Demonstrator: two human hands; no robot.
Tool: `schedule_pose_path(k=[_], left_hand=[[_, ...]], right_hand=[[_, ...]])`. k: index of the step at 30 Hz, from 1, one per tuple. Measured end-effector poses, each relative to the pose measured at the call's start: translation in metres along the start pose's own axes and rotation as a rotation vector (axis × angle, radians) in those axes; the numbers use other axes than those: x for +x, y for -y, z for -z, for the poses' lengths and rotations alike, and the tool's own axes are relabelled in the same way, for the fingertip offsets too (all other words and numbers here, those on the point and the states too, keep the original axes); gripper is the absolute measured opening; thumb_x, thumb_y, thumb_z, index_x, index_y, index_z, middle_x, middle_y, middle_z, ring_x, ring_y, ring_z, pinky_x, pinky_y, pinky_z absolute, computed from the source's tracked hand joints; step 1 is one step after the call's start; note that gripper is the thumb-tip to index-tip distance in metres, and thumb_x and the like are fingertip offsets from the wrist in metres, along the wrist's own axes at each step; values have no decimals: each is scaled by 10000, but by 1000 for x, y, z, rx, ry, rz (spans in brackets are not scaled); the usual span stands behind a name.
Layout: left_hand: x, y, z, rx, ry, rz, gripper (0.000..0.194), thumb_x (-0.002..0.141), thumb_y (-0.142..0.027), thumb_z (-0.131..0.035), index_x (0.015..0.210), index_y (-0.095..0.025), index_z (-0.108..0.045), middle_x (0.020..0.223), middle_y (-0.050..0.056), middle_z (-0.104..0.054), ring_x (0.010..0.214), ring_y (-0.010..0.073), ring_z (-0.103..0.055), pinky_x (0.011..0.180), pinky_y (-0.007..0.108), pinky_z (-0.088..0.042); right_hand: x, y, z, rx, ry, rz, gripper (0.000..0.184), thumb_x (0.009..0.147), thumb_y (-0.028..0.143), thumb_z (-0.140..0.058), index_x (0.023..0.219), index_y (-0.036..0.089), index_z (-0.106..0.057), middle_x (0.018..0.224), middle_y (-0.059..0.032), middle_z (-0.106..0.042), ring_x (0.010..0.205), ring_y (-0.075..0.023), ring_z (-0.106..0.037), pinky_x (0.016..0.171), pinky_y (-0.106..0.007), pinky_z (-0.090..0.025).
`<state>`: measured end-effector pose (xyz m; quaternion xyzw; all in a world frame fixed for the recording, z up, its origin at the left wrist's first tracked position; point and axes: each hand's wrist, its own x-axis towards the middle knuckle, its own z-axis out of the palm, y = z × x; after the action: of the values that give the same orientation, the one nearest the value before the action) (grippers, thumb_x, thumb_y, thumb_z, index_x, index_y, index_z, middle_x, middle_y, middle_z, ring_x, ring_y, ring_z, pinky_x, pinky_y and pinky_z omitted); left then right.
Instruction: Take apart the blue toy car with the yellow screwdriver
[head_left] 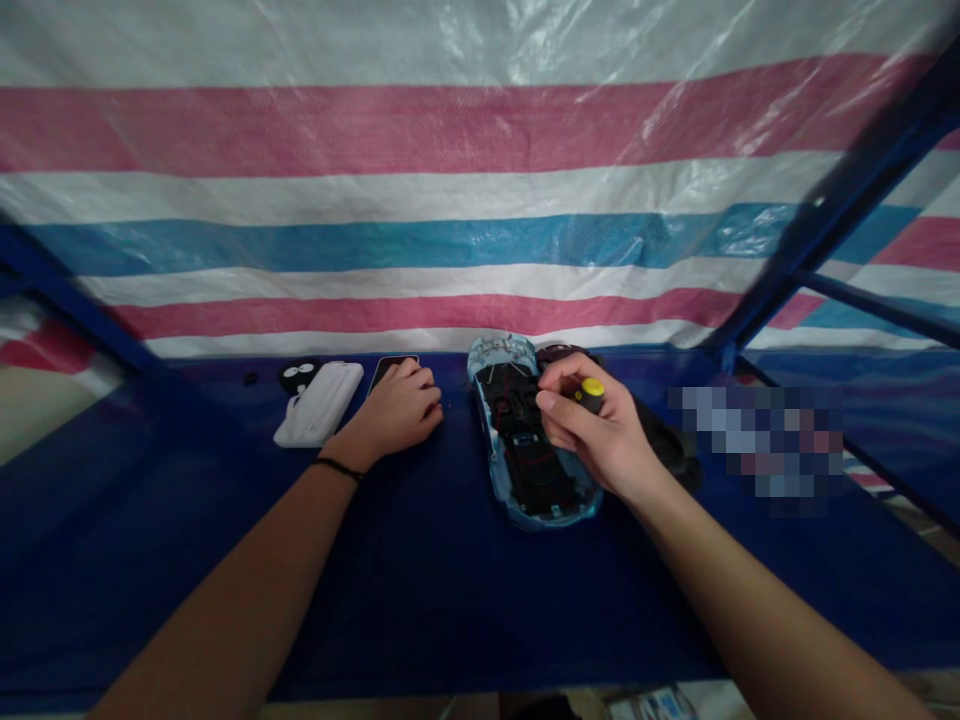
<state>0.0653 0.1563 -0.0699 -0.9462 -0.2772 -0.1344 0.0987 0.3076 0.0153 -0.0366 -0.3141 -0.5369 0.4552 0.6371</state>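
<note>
Head view, one frame. Item one: a pale blue toy car chassis (pixel 525 430), lying belly up with black inner parts and thin red wires exposed, set ahead of the person and a little right of centre, its long axis running roughly away from the body with a slight tilt. Item two: the right hand (pixel 604 430), the nearer of the two, over the chassis's right flank, fingers closed around a yellow-capped screwdriver (pixel 592 392); we cannot see the tool's tip, so any contact with the chassis stays unconfirmed. Item three: the left hand (pixel 397 407), left of the chassis and apart from it, fingers loosely curled and resting on a dark flat device (pixel 390 367); we cannot tell whether it grips. A black wristband (pixel 337 468) circles that wrist. Further left lie a white case (pixel 319 403) and a black round object (pixel 298 375) with white markings. A black piece (pixel 667 450) lies just right of the chassis. All of this sits on a dark blue table cover (pixel 225 560), before a striped tarpaulin (pixel 450 130).
</note>
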Motion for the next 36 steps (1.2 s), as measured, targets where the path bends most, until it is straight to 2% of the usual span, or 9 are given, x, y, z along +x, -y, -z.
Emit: schedule_pose_path(k=[7, 15, 24, 27, 33, 36], left_hand=[[-2, 6, -6, 19, -8, 29, 237, 970, -287, -574, 804, -183, -707, 972, 125, -674, 1019, 317, -538, 892, 481, -472], [-2, 9, -6, -20, -11, 21, 214, 963, -254, -553, 835, -178, -708, 977, 134, -681, 1012, 322, -539, 907, 491, -467], [0, 9, -10, 3, -67, 41, 189, 976, -218, -514, 882, -189, -675, 960, 109, -684, 984, 292, -552, 920, 476, -475], [-2, 14, -6, 33, -107, 107, 168, 961, -187, -509, 892, -191, -662, 962, 105, -690, 990, 298, -576, 895, 462, -479], [-7, 29, 6, 57, -334, 334, 185, 968, -151, -490, 925, -193, -664, 993, 118, -694, 1018, 321, -601, 915, 476, -490], [-8, 31, 7, 40, -348, 367, 200, 991, -155, -501, 945, -193, -692, 1011, 114, -707, 1022, 316, -607, 922, 471, -492]], right_hand=[[0, 2, 2, 6, 84, -61, 214, 908, 307, -819, 937, 193, -640, 670, 71, -514, 498, -47, -429, 456, -187, -310], [0, 3, 2, -40, 72, -66, 262, 905, 357, -817, 935, 191, -616, 656, 70, -513, 495, -59, -437, 468, -201, -323], [1, 2, 3, -38, 83, -69, 262, 901, 360, -823, 937, 194, -623, 679, 68, -519, 502, -58, -444, 467, -201, -333], [0, 2, 3, -33, 81, -64, 248, 909, 349, -815, 936, 194, -624, 675, 69, -516, 499, -56, -445, 466, -199, -338], [-1, 2, 3, -46, 77, -59, 236, 916, 340, -811, 934, 191, -628, 660, 71, -514, 499, -56, -448, 465, -193, -344], [0, 2, 2, -65, 63, -58, 236, 921, 344, -805, 926, 190, -627, 650, 70, -514, 493, -58, -453, 462, -194, -345]])
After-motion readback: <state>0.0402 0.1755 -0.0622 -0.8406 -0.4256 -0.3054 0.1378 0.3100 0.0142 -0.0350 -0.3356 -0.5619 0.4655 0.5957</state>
